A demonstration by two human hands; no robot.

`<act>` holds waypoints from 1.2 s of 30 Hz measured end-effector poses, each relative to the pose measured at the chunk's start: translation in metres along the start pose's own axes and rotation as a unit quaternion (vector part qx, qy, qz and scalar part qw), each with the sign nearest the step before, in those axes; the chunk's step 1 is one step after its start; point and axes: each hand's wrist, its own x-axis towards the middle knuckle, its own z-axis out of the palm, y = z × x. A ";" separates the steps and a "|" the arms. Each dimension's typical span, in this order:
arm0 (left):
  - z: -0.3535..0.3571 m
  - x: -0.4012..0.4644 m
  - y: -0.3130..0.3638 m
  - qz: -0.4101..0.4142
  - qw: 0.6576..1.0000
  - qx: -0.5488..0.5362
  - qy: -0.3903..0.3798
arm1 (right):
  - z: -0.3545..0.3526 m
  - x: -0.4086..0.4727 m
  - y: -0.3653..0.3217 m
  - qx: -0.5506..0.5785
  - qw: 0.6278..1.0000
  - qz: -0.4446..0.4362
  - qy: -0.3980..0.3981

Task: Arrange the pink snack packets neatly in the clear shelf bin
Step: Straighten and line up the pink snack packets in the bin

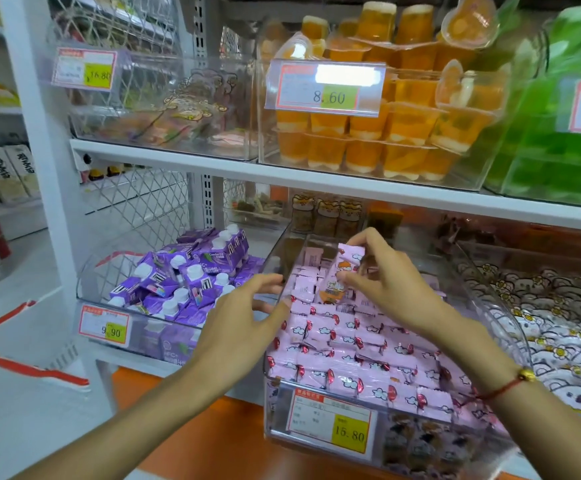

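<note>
A clear shelf bin (282, 427) on the lower shelf is filled with rows of pink snack packets (358, 355) printed with white clouds. My right hand (389, 282) is over the back of the bin, fingers pinched on one pink packet (346, 263) held upright above the rows. My left hand (244, 317) is at the bin's left wall, fingers spread and curled against the clear side, with nothing in it. A red string bracelet circles my right wrist.
Purple drink cartons (185, 282) fill the bin to the left. A bin of white flower-print packets (559, 327) sits to the right. Orange jelly cups (386, 133) and green items (566, 140) stand on the shelf above. A yellow price tag (349, 434) hangs on the bin's front.
</note>
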 end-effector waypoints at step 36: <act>0.058 0.100 0.051 0.153 0.851 0.381 -0.327 | 0.009 -0.056 0.028 -0.155 0.985 0.054 -0.057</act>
